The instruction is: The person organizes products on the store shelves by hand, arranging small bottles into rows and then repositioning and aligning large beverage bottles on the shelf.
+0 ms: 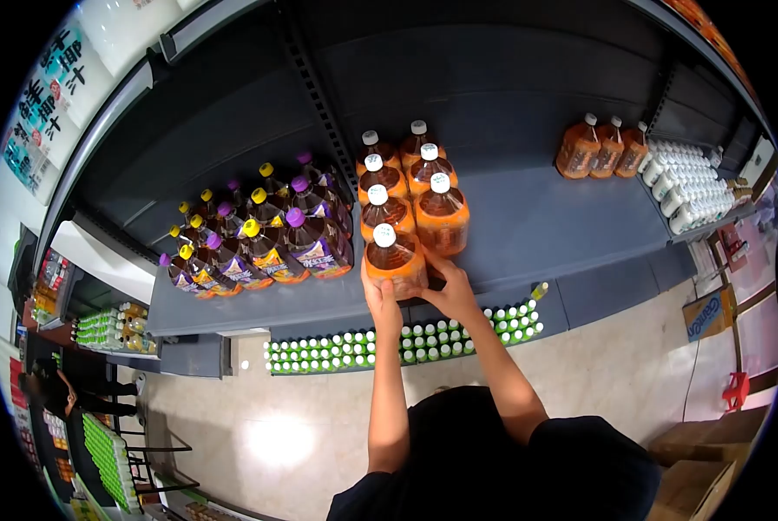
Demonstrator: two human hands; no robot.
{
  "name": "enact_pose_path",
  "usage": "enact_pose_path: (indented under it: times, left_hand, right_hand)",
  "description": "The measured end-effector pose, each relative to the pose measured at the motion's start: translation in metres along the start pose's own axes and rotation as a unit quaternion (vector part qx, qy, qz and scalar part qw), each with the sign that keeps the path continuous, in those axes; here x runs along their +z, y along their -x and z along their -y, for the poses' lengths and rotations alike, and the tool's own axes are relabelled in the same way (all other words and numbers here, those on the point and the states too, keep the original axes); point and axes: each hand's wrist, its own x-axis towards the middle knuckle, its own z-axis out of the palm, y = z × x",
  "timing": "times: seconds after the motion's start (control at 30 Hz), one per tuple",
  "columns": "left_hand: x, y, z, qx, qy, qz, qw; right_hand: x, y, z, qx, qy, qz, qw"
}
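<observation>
A large bottle of orange-brown drink with a white cap stands at the front of two rows of the same bottles on the dark shelf. My left hand grips its front left side, thumb upward along the label. On the lower right side, my right hand is closed around the same bottle, with part of its fingers hidden behind it. Just behind, another orange drink bottle stands to the right in the neighbouring row.
Left on the shelf are several dark drink bottles with yellow and purple caps. Three orange bottles and white bottles stand right. Green bottles with white caps line the lower level. A person stands far left; a carton is right.
</observation>
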Motion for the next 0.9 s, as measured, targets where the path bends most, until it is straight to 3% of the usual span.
enact_pose_path:
  times: [0.1, 0.33, 0.9]
  left_hand:
    - [0.002, 0.001, -0.001, -0.005, -0.008, -0.008, 1.0]
    - [0.022, 0.01, -0.031, -0.055, -0.015, -0.095, 0.994]
    - [0.017, 0.003, -0.028, -0.058, -0.01, -0.027, 0.998]
  right_hand:
    - [-0.005, -0.002, 0.009, 0.007, 0.058, 0.007, 0.998]
    - [-0.001, 0.005, 0.035, 0.056, -0.027, -0.005, 0.998]
    - [0.012, 0.007, 0.042, 0.014, -0.074, -0.107, 0.991]
